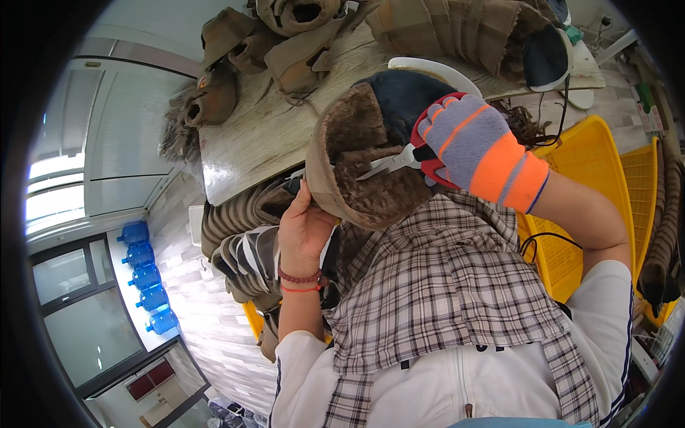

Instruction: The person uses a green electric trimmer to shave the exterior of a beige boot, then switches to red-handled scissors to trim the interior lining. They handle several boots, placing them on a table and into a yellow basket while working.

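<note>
A brown winter cap (330,167) with a fluffy lining and a dark part at its far side is tilted so that its inside faces me. My left hand (305,228), bare, grips the near left edge, thumb up along the outside; its other fingers are partly hidden. In a grey and orange glove, my right hand (467,139) is closed round the red handles of a pair of scissors (389,165). The metal blades point left, over the cap's fluffy lining. Whether they touch the pile I cannot tell.
Several brown caps (289,60) lie on the wooden table (242,153); a nested row (457,36) of them sits at its far right. More caps (246,214) are stacked below the table's left side. Yellow plastic crates (599,167) stand at my right. Blue water bottles (146,278) line the left wall.
</note>
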`<action>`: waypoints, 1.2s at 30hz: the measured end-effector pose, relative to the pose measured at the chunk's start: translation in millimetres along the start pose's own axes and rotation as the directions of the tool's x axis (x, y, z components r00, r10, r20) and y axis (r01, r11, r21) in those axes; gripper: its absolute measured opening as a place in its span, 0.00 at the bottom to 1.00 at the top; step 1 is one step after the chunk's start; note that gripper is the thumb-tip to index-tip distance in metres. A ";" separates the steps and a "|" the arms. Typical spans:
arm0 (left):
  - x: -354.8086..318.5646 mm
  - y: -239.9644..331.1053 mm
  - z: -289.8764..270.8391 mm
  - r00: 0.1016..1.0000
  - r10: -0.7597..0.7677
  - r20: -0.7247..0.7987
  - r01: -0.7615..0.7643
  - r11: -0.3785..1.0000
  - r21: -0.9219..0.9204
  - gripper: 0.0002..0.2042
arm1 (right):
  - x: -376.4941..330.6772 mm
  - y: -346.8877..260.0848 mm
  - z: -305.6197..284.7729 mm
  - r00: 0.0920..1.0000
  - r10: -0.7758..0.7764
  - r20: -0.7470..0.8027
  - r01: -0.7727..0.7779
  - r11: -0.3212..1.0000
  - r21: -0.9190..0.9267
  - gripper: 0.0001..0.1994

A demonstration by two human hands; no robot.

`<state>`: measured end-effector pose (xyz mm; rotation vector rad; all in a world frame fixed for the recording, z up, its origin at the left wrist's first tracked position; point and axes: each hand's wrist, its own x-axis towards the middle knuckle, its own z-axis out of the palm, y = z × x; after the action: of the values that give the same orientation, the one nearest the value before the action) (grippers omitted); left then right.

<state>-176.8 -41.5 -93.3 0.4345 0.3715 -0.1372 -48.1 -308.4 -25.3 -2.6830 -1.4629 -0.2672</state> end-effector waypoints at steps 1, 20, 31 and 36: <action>-0.1 -0.3 1.4 1.000 -0.002 0.002 0.002 1.000 0.006 0.14 | 1.2 -0.6 1.0 1.000 -0.006 0.010 0.006 1.000 -0.014 0.15; 23.6 -58.4 57.9 0.988 0.108 0.110 -0.153 0.779 0.608 0.20 | -54.3 -22.5 26.9 0.819 0.539 0.197 -0.231 -0.005 0.973 0.19; 145.6 -17.6 77.7 0.874 0.363 0.323 -0.477 0.515 0.712 0.15 | -98.2 57.9 5.9 0.169 0.851 -0.498 -0.274 0.526 0.805 0.16; 304.8 -17.4 82.7 0.861 0.377 0.341 -0.507 0.599 0.620 0.17 | -59.8 154.8 54.6 0.149 0.869 -0.472 -0.445 0.485 0.753 0.15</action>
<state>127.8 -108.6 -146.1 1.2565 0.0016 0.1938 56.6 -433.8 -87.3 -1.9445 0.1209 -0.8453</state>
